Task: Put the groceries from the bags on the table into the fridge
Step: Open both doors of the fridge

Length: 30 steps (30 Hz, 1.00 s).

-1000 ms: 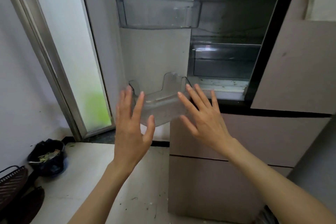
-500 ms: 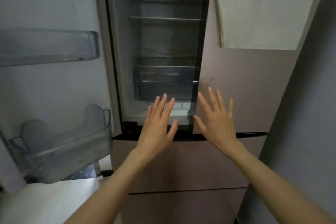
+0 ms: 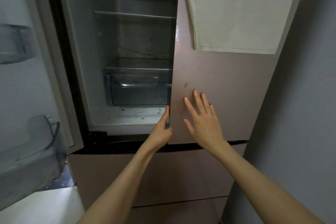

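A: What are the hands up to compared with half a second ago?
B: Both hung spread in the air then. Now the left hand (image 3: pixel 161 129) grasps the inner edge of the fridge's right door (image 3: pixel 218 85), fingers hooked behind it, and the right hand (image 3: pixel 203 122) lies flat and released on the door's front.
A: Farther in?
B: The crisper drawer (image 3: pixel 138 89) sits low in the open fridge (image 3: pixel 127 42); a cloth (image 3: pixel 236 11) hangs over the door's top.
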Each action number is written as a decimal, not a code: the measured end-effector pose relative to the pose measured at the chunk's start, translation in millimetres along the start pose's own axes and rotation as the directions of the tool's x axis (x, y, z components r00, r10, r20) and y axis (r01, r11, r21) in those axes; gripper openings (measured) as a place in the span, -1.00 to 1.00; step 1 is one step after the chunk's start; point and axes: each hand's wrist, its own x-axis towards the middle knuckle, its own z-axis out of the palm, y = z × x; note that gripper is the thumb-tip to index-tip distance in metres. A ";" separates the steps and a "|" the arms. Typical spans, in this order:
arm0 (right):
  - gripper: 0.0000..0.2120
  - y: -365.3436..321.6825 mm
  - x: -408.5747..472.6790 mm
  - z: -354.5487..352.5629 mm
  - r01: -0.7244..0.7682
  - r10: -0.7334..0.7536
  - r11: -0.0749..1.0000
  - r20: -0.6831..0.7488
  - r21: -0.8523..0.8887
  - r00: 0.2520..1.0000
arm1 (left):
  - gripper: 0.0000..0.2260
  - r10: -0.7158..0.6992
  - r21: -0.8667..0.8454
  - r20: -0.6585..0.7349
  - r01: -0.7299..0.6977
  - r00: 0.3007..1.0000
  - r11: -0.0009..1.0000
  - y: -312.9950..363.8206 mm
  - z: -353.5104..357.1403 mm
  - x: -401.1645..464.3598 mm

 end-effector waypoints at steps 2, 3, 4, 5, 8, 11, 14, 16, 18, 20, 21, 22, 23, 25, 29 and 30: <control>-0.36 -3.9 -2.7 -1.4 -0.010 0.009 1.000 0.033 0.018 0.999 | -0.34 0.021 -0.002 -0.002 -0.021 1.000 1.000 -3.1 -0.3 -1.7; -0.37 -6.0 -4.6 -1.6 -0.013 0.012 1.000 0.051 0.023 0.999 | -0.34 0.040 0.019 0.000 -0.040 0.999 0.999 -4.9 -0.4 -3.6; -0.37 -7.6 -6.6 -1.9 -0.018 0.016 1.000 0.064 0.026 0.998 | -0.34 0.055 0.030 0.006 -0.055 0.998 0.998 -6.5 -0.2 -6.8; -0.37 -9.1 -8.6 -2.4 -0.025 0.023 0.999 0.069 0.033 0.997 | -0.33 0.066 0.035 0.016 -0.066 0.998 0.997 -7.7 0.1 -10.3; -0.38 -14.9 -16.9 -3.2 -0.068 0.062 0.994 0.071 0.088 0.996 | -0.31 0.075 0.049 0.046 -0.077 0.996 0.996 -9.1 0.6 -22.8; -0.42 -21.0 -27.9 -1.1 -0.111 0.112 0.969 0.010 0.221 0.994 | -0.31 0.101 0.072 0.065 -0.105 0.993 0.992 -10.1 -1.1 -35.7; -0.45 -26.2 -44.6 -1.7 -0.143 0.178 0.913 -0.058 0.383 0.982 | -0.28 0.172 0.090 0.086 -0.179 0.981 0.980 -14.4 0.0 -53.1; -0.42 -31.2 -58.1 -4.9 -0.165 0.230 0.874 -0.089 0.457 0.969 | -0.29 0.219 0.066 0.128 -0.229 0.967 0.971 -16.5 2.1 -64.8; -0.36 -34.8 -70.3 -10.1 -0.200 0.289 0.832 -0.096 0.517 0.953 | -0.32 0.252 0.023 0.148 -0.258 0.956 0.966 -16.2 3.8 -75.1; -0.34 -32.9 -83.0 -15.8 -0.216 0.318 0.815 -0.104 0.538 0.942 | -0.39 0.276 0.007 0.089 -0.278 0.957 0.960 -14.6 6.8 -82.0; -0.35 -29.9 -89.6 -18.5 -0.220 0.320 0.821 -0.106 0.527 0.941 | -0.44 0.289 0.011 0.029 -0.290 0.957 0.957 -13.5 9.0 -83.6; -0.35 -26.1 -96.3 -21.9 -0.226 0.317 0.837 -0.106 0.499 0.942 | -0.47 0.303 0.019 -0.035 -0.303 0.952 0.953 -12.5 11.8 -83.9; -0.36 -22.2 -103.1 -25.0 -0.232 0.313 0.858 -0.108 0.458 0.944 | -0.48 0.316 0.029 -0.089 -0.314 0.945 0.949 -11.1 15.0 -83.6; -0.38 -17.0 -114.6 -32.2 -0.257 0.321 0.890 -0.118 0.376 0.940 | -0.45 0.309 0.058 -0.119 -0.304 0.943 0.951 -8.9 22.8 -80.0; -0.41 -7.9 -133.7 -44.4 -0.320 0.373 0.898 -0.139 0.301 0.917 | -0.37 0.235 0.098 0.061 -0.240 0.970 0.966 -6.1 52.6 -82.7; -0.42 -4.4 -139.3 -47.2 -0.331 0.385 0.897 -0.147 0.293 0.911 | -0.36 0.251 0.075 0.080 -0.257 0.965 0.964 -4.5 61.5 -86.9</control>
